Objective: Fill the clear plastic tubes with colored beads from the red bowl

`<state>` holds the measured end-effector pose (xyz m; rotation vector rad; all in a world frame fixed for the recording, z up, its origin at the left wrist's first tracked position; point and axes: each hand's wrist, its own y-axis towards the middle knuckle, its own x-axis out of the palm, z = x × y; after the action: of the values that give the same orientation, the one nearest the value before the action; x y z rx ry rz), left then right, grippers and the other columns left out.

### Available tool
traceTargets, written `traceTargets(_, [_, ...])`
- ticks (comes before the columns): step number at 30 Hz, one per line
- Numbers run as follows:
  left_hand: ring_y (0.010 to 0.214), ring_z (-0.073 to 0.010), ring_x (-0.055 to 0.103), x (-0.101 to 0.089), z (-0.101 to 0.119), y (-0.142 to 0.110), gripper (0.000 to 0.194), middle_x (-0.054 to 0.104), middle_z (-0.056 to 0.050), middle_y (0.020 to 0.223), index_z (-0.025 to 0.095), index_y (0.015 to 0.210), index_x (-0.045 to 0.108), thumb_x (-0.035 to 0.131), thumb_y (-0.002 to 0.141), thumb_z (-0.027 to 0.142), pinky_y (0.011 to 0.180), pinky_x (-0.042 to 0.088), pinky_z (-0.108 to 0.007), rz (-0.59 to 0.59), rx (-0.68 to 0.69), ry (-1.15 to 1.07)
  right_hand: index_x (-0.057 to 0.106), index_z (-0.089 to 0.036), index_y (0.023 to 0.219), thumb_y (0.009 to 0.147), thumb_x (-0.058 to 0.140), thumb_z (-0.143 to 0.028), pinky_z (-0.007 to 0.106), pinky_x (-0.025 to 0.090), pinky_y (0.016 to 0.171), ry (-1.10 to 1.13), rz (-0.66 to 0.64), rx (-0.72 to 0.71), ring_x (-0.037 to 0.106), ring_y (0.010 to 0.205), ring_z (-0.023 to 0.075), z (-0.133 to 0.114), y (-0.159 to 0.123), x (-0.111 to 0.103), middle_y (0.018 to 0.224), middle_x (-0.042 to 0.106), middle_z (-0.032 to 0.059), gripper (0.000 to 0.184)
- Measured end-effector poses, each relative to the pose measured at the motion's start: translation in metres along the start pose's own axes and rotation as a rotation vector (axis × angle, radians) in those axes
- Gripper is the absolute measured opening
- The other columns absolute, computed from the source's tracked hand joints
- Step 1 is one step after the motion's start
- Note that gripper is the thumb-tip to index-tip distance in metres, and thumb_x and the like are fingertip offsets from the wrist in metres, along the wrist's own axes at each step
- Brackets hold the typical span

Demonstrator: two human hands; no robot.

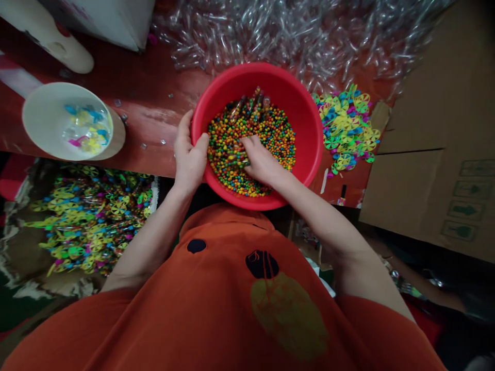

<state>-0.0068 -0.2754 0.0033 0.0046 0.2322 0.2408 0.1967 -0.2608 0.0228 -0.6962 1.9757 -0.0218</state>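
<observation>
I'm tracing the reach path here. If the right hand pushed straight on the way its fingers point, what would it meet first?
The right hand is already in the coloured beads, fingers pointing left. It would plough through more beads, then probably meet the red bowl wall by the left hand gripping the rim; depth is unclear.

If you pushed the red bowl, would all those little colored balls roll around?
Probably yes. The beads look small, round and loose, so they would likely roll and shift inside the red bowl. Its high walls should keep most in. The bowl overhangs the table edge, with the left hand gripping its rim, so a hard push might tip it.
</observation>
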Motion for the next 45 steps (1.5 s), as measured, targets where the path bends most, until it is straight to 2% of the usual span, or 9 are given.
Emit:
traceTargets(4, [0.148, -0.0267, 0.046, 0.003, 0.003, 0.0, 0.056, 0.054, -0.004, 0.154, 0.031, 0.145, 0.049, 0.065, 0.095, 0.049, 0.128, 0.034, -0.045, 0.007, 0.006, -0.016, 0.052, -0.006, 0.133, 0.086, 0.036, 0.004, 0.061, 0.05, 0.102, -0.143, 0.031, 0.132, 0.059, 0.121, 0.0396, -0.009, -0.003, -0.003, 0.134, 0.05, 0.0273, 0.051])
traceTargets(9, [0.151, -0.0261, 0.042, 0.003, 0.006, 0.003, 0.054, 0.054, -0.003, 0.155, 0.028, 0.145, 0.049, 0.061, 0.097, 0.051, 0.129, 0.032, -0.047, 0.007, -0.038, -0.02, 0.054, -0.006, 0.133, 0.083, 0.041, 0.007, 0.057, 0.049, 0.107, -0.059, -0.034, 0.048, 0.059, 0.124, 0.0371, -0.036, 0.013, 0.011, 0.137, 0.051, 0.0253, 0.054])
traceTargets(15, [0.144, -0.0291, 0.049, -0.005, -0.007, 0.006, 0.049, 0.059, -0.009, 0.147, 0.027, 0.137, 0.055, 0.059, 0.096, 0.054, 0.128, 0.033, -0.05, 0.012, -0.01, 0.015, 0.057, -0.019, 0.129, 0.076, 0.074, -0.021, 0.046, 0.049, 0.116, 0.711, -0.123, 0.025, 0.062, 0.12, 0.0255, -0.013, 0.017, -0.002, 0.125, 0.068, 0.0087, 0.056])
traceTargets(19, [0.154, -0.032, 0.035, -0.01, 0.022, -0.002, 0.044, 0.05, -0.009, 0.157, 0.029, 0.132, 0.06, 0.069, 0.089, 0.036, 0.132, 0.024, -0.053, -0.007, 0.11, 0.169, 0.06, -0.024, 0.12, 0.068, 0.082, -0.035, 0.038, 0.059, 0.093, 1.161, -0.211, 0.093, 0.066, 0.097, 0.021, -0.011, 0.011, -0.02, 0.107, 0.072, 0.0032, 0.057])
traceTargets(21, [0.146, -0.0315, 0.047, -0.008, 0.039, -0.007, 0.04, 0.057, -0.009, 0.151, 0.027, 0.128, 0.064, 0.067, 0.089, 0.029, 0.127, 0.034, -0.051, -0.106, 0.133, 0.178, 0.06, -0.024, 0.117, 0.064, 0.085, -0.035, 0.033, 0.059, 0.078, 1.238, -0.233, 0.095, 0.064, 0.084, 0.0181, -0.014, 0.01, -0.024, 0.098, 0.07, 0.0009, 0.06])
traceTargets(25, [0.124, -0.0281, 0.064, 0.007, 0.05, -0.008, 0.043, 0.069, -0.011, 0.134, 0.018, 0.125, 0.069, 0.064, 0.083, 0.028, 0.116, 0.047, -0.048, -0.318, 0.037, 0.106, 0.06, -0.023, 0.116, 0.062, 0.084, -0.032, 0.026, 0.052, 0.066, 1.263, -0.214, 0.02, 0.056, 0.073, 0.0127, -0.014, 0.012, -0.02, 0.089, 0.066, -0.0031, 0.06])
traceTargets(30, [0.118, -0.0261, 0.066, 0.023, 0.041, 0.001, 0.049, 0.074, -0.009, 0.124, 0.015, 0.121, 0.07, 0.065, 0.073, 0.025, 0.112, 0.05, -0.045, -0.317, -0.128, -0.129, 0.058, -0.025, 0.124, 0.063, 0.081, -0.029, 0.024, 0.051, 0.067, 1.318, -0.19, 0.036, 0.058, 0.077, 0.0126, -0.008, 0.011, -0.017, 0.102, 0.07, -0.0018, 0.066])
traceTargets(36, [0.086, -0.0192, 0.07, 0.027, 0.048, 0.006, 0.041, 0.076, -0.005, 0.104, 0.017, 0.108, 0.069, 0.066, 0.068, 0.024, 0.085, 0.06, -0.035, -0.346, -0.256, -0.343, 0.064, -0.022, 0.113, 0.069, 0.079, -0.041, 0.025, 0.053, 0.064, 1.322, -0.037, 0.157, 0.06, 0.07, 0.013, 0.0, 0.016, -0.017, 0.08, 0.069, -0.0022, 0.05])
traceTargets(45, [0.096, -0.0217, 0.07, 0.037, 0.039, 0.016, 0.042, 0.074, -0.006, 0.107, 0.018, 0.11, 0.063, 0.06, 0.069, 0.016, 0.083, 0.061, -0.036, -0.29, -0.305, -0.268, 0.064, -0.023, 0.115, 0.073, 0.079, -0.048, 0.024, 0.052, 0.061, 1.195, 0.071, 0.147, 0.065, 0.081, 0.0133, 0.013, 0.02, -0.011, 0.106, 0.072, 0.0015, 0.051])
